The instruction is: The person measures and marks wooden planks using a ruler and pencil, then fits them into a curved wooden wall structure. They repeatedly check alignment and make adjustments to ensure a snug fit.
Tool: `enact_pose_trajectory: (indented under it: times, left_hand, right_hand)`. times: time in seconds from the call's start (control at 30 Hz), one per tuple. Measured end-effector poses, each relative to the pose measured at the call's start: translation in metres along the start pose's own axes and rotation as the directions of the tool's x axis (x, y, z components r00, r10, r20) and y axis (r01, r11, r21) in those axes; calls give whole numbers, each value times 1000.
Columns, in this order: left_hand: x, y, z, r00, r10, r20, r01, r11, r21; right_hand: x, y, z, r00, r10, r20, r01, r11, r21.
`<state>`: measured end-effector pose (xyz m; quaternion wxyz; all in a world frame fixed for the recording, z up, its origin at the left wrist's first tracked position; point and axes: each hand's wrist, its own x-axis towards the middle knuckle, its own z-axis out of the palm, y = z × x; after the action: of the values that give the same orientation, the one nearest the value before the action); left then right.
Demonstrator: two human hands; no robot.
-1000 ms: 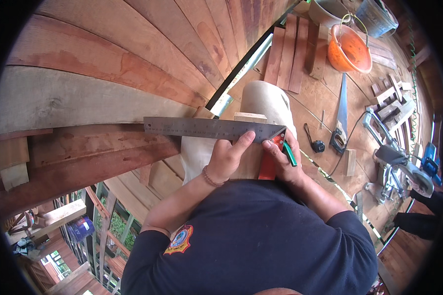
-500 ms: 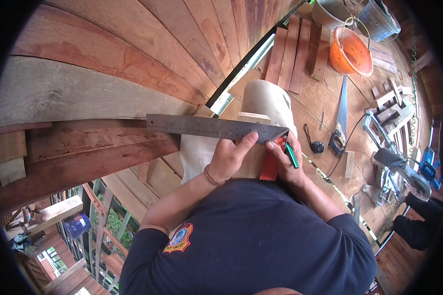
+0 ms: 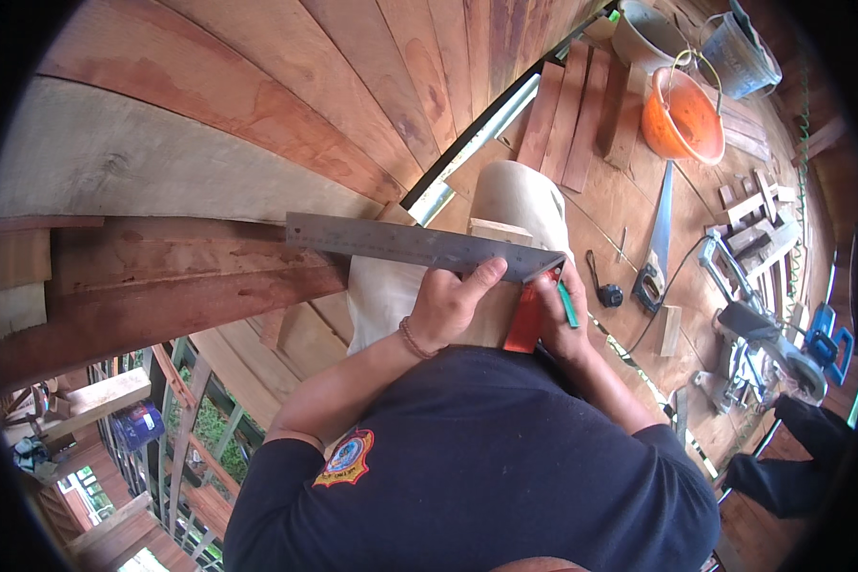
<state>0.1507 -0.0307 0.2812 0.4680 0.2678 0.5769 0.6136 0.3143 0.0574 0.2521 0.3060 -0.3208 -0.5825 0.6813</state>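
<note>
A try square lies across a short wooden block (image 3: 484, 322) on my lap, its steel blade (image 3: 377, 243) reaching left and its red stock (image 3: 524, 322) along the block's right side. My left hand (image 3: 445, 307) is closed around the block and blade, thumb pressed on the steel. At the blade's right end, my right hand (image 3: 564, 324) grips the red stock. A slim green marking tool (image 3: 569, 303), its exact kind unclear, is also held in that hand. The block's far end (image 3: 500, 231) shows beyond the blade.
On the board floor at right are a tape measure (image 3: 607, 291), a handsaw (image 3: 656, 253), a blue-grey power saw (image 3: 777, 343) and wood offcuts (image 3: 763, 224). An orange bucket (image 3: 682, 119) stands beside planks (image 3: 572, 119). Stacked boards (image 3: 191, 276) lie at left, above an opening with railings.
My view has shifted slightly. The blade slopes a little more down to the right, and the green tool stands more upright in my right hand. Both hands keep their grip.
</note>
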Motion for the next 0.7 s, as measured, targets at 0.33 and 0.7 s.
enact_pose_trajectory:
  times: [0.33,0.7]
  left_hand:
    - [-1,9,3,999,7,37,-12,989,144]
    - [0,-2,-1,999,17,38,-23,988,155]
  right_hand:
    - [42,-85,-37,951,-241,192,283,931,-233]
    - [66,-96,-8,810,-323,490,533,755,-382]
